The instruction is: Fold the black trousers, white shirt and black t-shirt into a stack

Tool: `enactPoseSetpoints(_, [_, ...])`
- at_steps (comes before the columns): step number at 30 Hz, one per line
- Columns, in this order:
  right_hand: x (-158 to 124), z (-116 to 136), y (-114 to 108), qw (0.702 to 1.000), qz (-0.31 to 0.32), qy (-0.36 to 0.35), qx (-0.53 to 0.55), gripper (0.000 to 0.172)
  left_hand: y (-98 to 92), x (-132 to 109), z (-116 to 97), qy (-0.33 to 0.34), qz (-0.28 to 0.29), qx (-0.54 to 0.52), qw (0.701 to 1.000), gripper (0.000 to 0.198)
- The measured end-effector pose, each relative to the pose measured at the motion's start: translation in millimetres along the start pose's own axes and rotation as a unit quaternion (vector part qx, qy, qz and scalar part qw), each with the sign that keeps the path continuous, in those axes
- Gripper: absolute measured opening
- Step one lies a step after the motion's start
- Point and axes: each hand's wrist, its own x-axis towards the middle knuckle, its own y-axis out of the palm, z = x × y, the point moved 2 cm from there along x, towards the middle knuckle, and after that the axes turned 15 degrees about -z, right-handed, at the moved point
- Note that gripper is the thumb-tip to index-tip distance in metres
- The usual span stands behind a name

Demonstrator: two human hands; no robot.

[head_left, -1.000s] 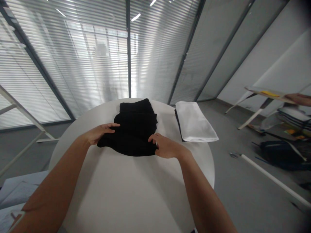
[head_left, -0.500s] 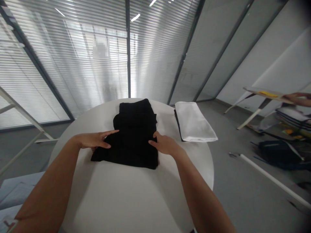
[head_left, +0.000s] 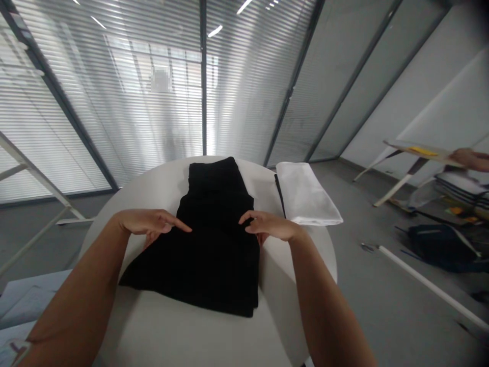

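Spread lengthwise over a round white table (head_left: pixel 183 336) is a black garment (head_left: pixel 217 255), narrow at the far end and flared at the near edge. Its exact kind cannot be made out. My left hand (head_left: pixel 153 224) grips its left side, the index finger stretched over the fabric and other fingers partly hidden at the edge. On the opposite side, my right hand (head_left: pixel 269 227) has its thumb and index finger bent over the right edge, with the remaining fingers low beside the cloth. To the right lies a folded white cloth (head_left: pixel 307 193) on something dark.
Glass panels with blinds (head_left: pixel 160 122) stand behind the table. A white frame (head_left: pixel 42 178) is at the left. Another person's hand (head_left: pixel 471 159) shows by a wooden table (head_left: pixel 397 145). A dark bag (head_left: pixel 439 244) and a white pole (head_left: pixel 428 285) lie on the floor.
The black garment's lower part has opened out toward me, its near edge now closer and wider. My right hand has shifted slightly right, and my left index finger reaches further over the cloth.
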Motion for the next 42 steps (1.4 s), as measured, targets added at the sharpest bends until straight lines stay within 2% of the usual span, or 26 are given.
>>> enactPoseSetpoints(2, [7.1, -7.3, 0.6, 0.984, -0.146, 0.052, -0.084, 0.037, -2.9, 6.4, 4.7, -0.017, -0.067, -0.024, 0.997, 0.068])
enactPoseSetpoints(4, [16.2, -12.3, 4.9, 0.929, -0.298, 0.075, -0.206, 0.042, -4.9, 18.2, 7.9, -0.031, -0.19, -0.031, 0.981, 0.071])
enactPoseSetpoints(6, [25.2, -14.8, 13.2, 0.897, -0.342, 0.079, -0.269, 0.052, -3.6, 31.4, 9.2, -0.048, -0.31, -0.016, 0.949, 0.077])
enactPoseSetpoints(8, [31.2, -14.9, 19.6, 0.904, -0.331, 0.068, -0.26, 0.059, 1.9, 43.0, 9.5, -0.062, -0.35, -0.005, 0.935, 0.082])
enactPoseSetpoints(10, [31.8, -13.4, 20.3, 0.922, -0.318, 0.054, -0.215, 0.064, 8.3, 49.9, 10.8, -0.069, -0.332, -0.007, 0.941, 0.08])
enactPoseSetpoints(12, [27.3, -13.1, 15.9, 0.945, -0.279, 0.064, -0.157, 0.067, 12.5, 50.4, 14.1, -0.075, -0.285, -0.002, 0.956, 0.069])
enactPoseSetpoints(15, [14.3, -17.0, 6.7, 0.983, -0.125, 0.115, -0.072, 0.068, 14.5, 42.4, 20.4, -0.078, -0.155, 0.035, 0.984, 0.049])
enactPoseSetpoints(17, [6.3, -20.4, 1.1, 0.989, -0.037, 0.138, -0.042, 0.07, 14.3, 35.3, 22.4, -0.072, -0.061, 0.06, 0.994, 0.047])
enactPoseSetpoints(18, [4.6, -21.9, -0.9, 0.989, -0.024, 0.141, -0.04, 0.072, 13.9, 32.6, 22.1, -0.07, -0.036, 0.067, 0.995, 0.048])
enactPoseSetpoints(19, [5.0, -23.1, -2.1, 0.988, -0.038, 0.14, -0.049, 0.074, 13.4, 31.3, 20.8, -0.067, -0.028, 0.071, 0.995, 0.05])
enactPoseSetpoints(21, [11.9, -23.9, -1.6, 0.978, -0.143, 0.122, -0.096, 0.072, 12.8, 33.1, 15.9, -0.061, -0.072, 0.059, 0.994, 0.055])
enactPoseSetpoints(23, [22.7, -21.8, 3.0, 0.942, -0.283, 0.089, -0.16, 0.065, 13.2, 40.0, 10.8, -0.059, -0.16, 0.028, 0.985, 0.06])
enactPoseSetpoints(24, [27.8, -20.4, 6.7, 0.925, -0.327, 0.072, -0.18, 0.061, 13.8, 44.3, 9.3, -0.058, -0.203, 0.017, 0.977, 0.063])
enactPoseSetpoints(25, [32.0, -19.3, 10.5, 0.918, -0.344, 0.059, -0.188, 0.058, 14.4, 48.5, 8.9, -0.056, -0.238, 0.015, 0.969, 0.064])
enactPoseSetpoints(27, [34.9, -18.4, 14.4, 0.926, -0.327, 0.047, -0.182, 0.056, 15.5, 54.2, 10.9, -0.046, -0.267, 0.046, 0.961, 0.063])
enactPoseSetpoints(28, [32.8, -18.6, 13.7, 0.938, -0.298, 0.046, -0.174, 0.056, 15.6, 54.9, 13.0, -0.039, -0.256, 0.071, 0.963, 0.061])
enactPoseSetpoints(29, [28.5, -19.3, 11.4, 0.951, -0.256, 0.048, -0.164, 0.056, 15.7, 53.9, 15.7, -0.035, -0.225, 0.095, 0.969, 0.058])
enactPoseSetpoints(32, [9.3, -22.3, 1.3, 0.988, -0.075, 0.068, -0.116, 0.057, 16.6, 42.8, 22.2, -0.049, -0.056, 0.12, 0.99, 0.053])
enactPoseSetpoints(33, [4.0, -22.8, -1.5, 0.992, -0.031, 0.075, -0.099, 0.058, 16.6, 38.8, 22.2, -0.058, -0.02, 0.114, 0.992, 0.053])
enactPoseSetpoints(34, [1.1, -23.0, -3.6, 0.992, -0.017, 0.084, -0.09, 0.058, 16.5, 36.2, 20.8, -0.065, -0.01, 0.101, 0.993, 0.053])
enactPoseSetpoints(35, [1.0, -22.8, -4.7, 0.99, -0.038, 0.094, -0.093, 0.057, 16.4, 35.8, 18.2, -0.073, -0.031, 0.082, 0.994, 0.054])
enactPoseSetpoints(36, [3.6, -22.4, -4.7, 0.985, -0.089, 0.101, -0.11, 0.055, 16.3, 37.4, 14.8, -0.082, -0.076, 0.058, 0.992, 0.057])
enactPoseSetpoints(37, [7.9, -21.4, -3.5, 0.971, -0.162, 0.104, -0.14, 0.054, 16.6, 40.5, 11.5, -0.092, -0.133, 0.038, 0.986, 0.061])
enactPoseSetpoints(39, [18.2, -18.7, 2.0, 0.927, -0.297, 0.09, -0.213, 0.051, 18.2, 49.0, 6.4, -0.108, -0.242, 0.029, 0.964, 0.065])
enactPoseSetpoints(40, [22.9, -17.4, 5.6, 0.908, -0.332, 0.073, -0.243, 0.048, 19.1, 52.9, 5.0, -0.105, -0.281, 0.038, 0.953, 0.064])
enactPoseSetpoints(42, [28.7, -17.2, 10.6, 0.903, -0.33, 0.039, -0.271, 0.047, 20.3, 57.5, 5.3, -0.076, -0.303, 0.07, 0.947, 0.059])
